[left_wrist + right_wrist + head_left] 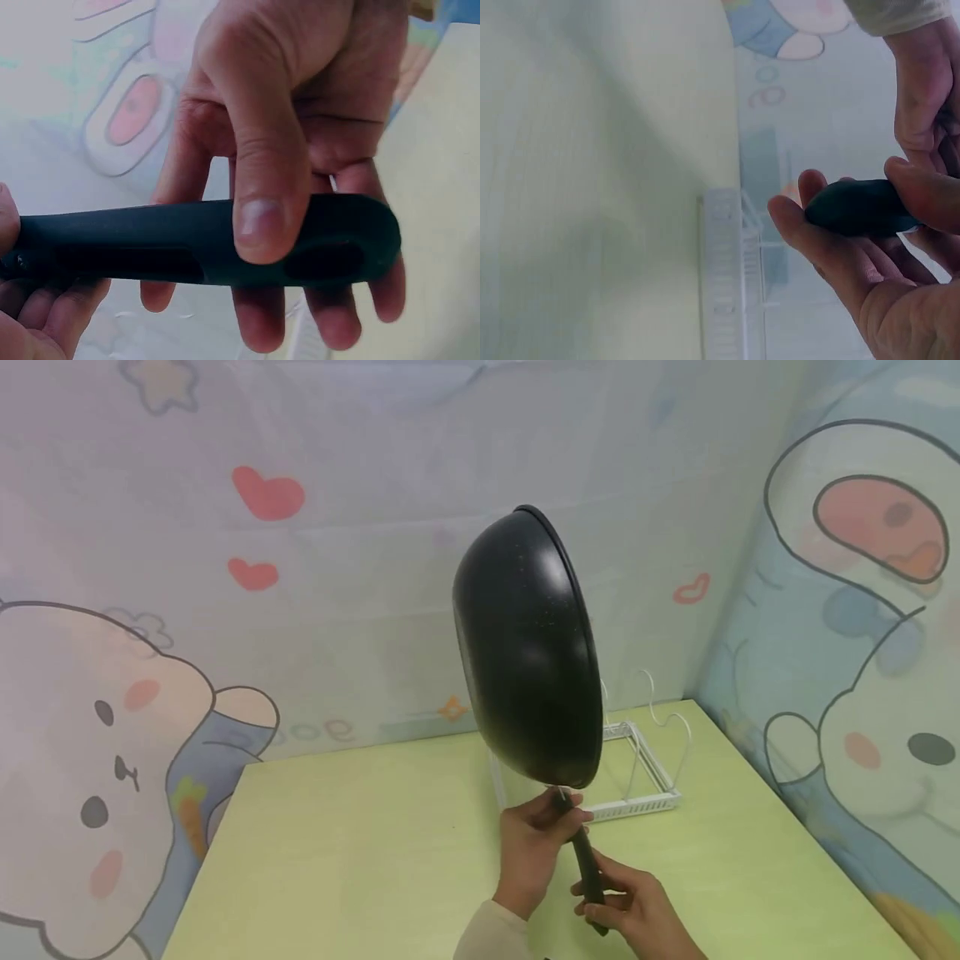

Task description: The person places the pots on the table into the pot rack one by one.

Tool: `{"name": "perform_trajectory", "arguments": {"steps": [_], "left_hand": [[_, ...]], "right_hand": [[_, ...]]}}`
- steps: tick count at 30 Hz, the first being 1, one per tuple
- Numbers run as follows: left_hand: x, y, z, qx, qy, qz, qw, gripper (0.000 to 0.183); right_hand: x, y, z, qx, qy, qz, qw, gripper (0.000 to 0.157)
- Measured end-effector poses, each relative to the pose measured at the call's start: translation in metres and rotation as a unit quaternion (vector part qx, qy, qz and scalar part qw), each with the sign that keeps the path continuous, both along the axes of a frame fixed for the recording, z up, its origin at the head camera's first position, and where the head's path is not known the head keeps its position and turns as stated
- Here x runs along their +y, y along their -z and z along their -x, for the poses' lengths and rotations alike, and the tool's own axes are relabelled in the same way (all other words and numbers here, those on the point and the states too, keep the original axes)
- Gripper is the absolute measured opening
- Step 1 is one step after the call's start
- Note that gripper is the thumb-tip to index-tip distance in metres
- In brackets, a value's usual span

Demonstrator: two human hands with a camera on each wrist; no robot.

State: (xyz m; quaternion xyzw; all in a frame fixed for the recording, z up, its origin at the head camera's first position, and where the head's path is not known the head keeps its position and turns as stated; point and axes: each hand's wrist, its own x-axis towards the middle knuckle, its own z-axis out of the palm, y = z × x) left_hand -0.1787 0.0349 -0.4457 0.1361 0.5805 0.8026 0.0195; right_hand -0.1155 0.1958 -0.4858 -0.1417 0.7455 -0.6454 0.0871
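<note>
A deep black wok (528,643) stands raised above the table in the head view, bowl up, its outer side toward me and its rim to the right. My left hand (528,847) grips the black handle (587,872) close to the bowl. Lower down, my right hand (637,902) holds the handle's free end between thumb and fingers. The left wrist view shows that end with a hanging hole (326,260), the thumb lying across the handle beside it. In the right wrist view the fingers cradle the dark handle tip (862,208). The wok's inside is hidden.
Behind the wok, a white rack (637,808) with curved wire hooks (686,739) stands on the light green-yellow table (360,852), partly covered by the wok. Walls of printed cartoon cloth (360,635) enclose the table at the back and sides.
</note>
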Motion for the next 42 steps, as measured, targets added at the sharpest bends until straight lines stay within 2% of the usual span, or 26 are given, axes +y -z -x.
{"name": "perform_trajectory", "arguments": {"steps": [4,8,15,24,33,42], "left_hand": [[0.019,0.005,0.001,-0.012,0.002,0.002,0.9999,0.021],[0.029,0.012,0.002,-0.027,0.001,-0.001,0.9996,0.021],[0.030,0.026,0.007,-0.053,0.000,0.015,0.9985,0.022],[0.037,0.038,0.009,-0.075,-0.003,0.007,0.9971,0.022],[0.044,0.054,0.008,-0.101,-0.010,0.004,0.9948,0.023],[0.046,0.072,0.004,-0.133,-0.017,0.010,0.9909,0.026]], "right_hand": [[0.018,0.007,0.001,0.002,-0.015,0.005,1.000,0.071],[0.028,0.015,0.001,-0.005,-0.029,0.015,0.999,0.072],[0.030,0.027,0.003,-0.024,-0.054,0.035,0.998,0.073],[0.035,0.036,0.004,-0.038,-0.053,0.030,0.997,0.071],[0.040,0.042,0.000,-0.110,-0.040,0.019,0.993,0.077],[0.046,0.059,-0.001,-0.087,-0.067,0.028,0.994,0.074]]}}
